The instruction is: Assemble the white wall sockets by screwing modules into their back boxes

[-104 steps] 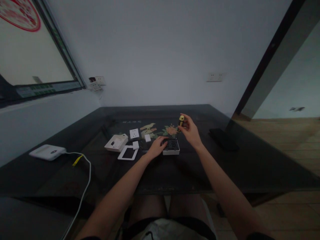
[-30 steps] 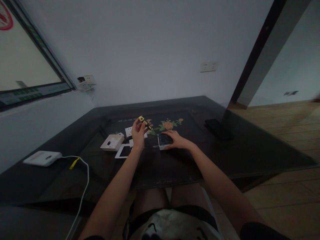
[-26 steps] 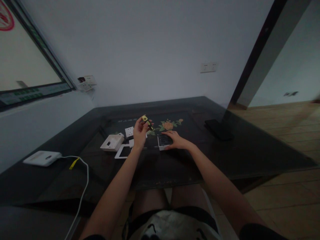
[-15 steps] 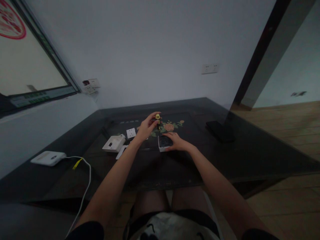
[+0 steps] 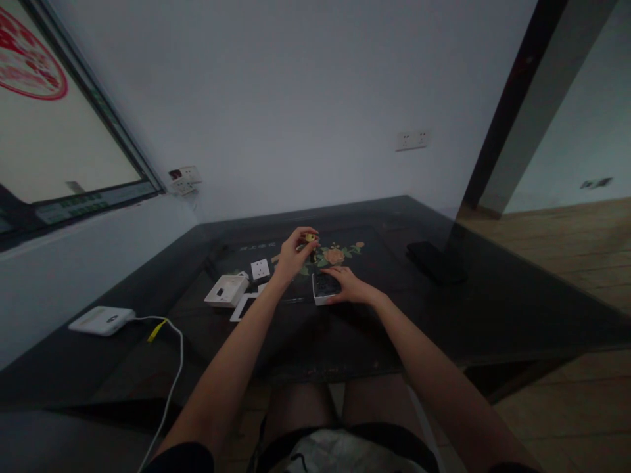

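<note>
yellow-and-black screwdriver-like tool [image 5: 310, 238], mid-frame, is pinched roughly upright by the left hand [image 5: 293, 254], near the far left corner of the shallow white box [image 5: 323, 301] that the right hand [image 5: 351, 287] clasps from its right.

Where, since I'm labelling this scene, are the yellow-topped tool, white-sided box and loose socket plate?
Yellow-topped tool [image 5: 310, 237]: head view, its yellow end.
White-sided box [image 5: 322, 301]: head view, its near side.
Loose socket plate [image 5: 259, 269]: head view, its face.
</note>
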{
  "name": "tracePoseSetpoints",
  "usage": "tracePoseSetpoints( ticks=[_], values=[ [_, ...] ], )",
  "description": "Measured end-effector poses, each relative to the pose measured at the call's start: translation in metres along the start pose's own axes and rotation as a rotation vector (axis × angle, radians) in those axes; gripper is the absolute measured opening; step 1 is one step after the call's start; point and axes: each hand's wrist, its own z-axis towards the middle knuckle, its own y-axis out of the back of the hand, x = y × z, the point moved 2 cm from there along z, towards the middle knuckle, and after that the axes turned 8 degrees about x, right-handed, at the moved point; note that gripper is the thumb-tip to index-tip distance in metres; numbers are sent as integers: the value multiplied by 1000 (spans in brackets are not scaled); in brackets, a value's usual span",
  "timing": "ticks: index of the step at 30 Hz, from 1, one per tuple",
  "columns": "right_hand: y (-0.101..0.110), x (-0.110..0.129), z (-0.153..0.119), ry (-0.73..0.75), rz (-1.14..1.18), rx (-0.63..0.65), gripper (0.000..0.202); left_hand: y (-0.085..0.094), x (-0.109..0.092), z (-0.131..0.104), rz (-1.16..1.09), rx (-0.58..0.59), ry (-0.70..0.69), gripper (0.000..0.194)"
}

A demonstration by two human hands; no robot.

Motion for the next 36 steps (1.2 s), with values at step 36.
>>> tracePoseSetpoints(
  ticks=[36],
  values=[
    [-1,0,2,-45,-37,-4,85,24,-28,19,378,335,-54,21]
  ],
)
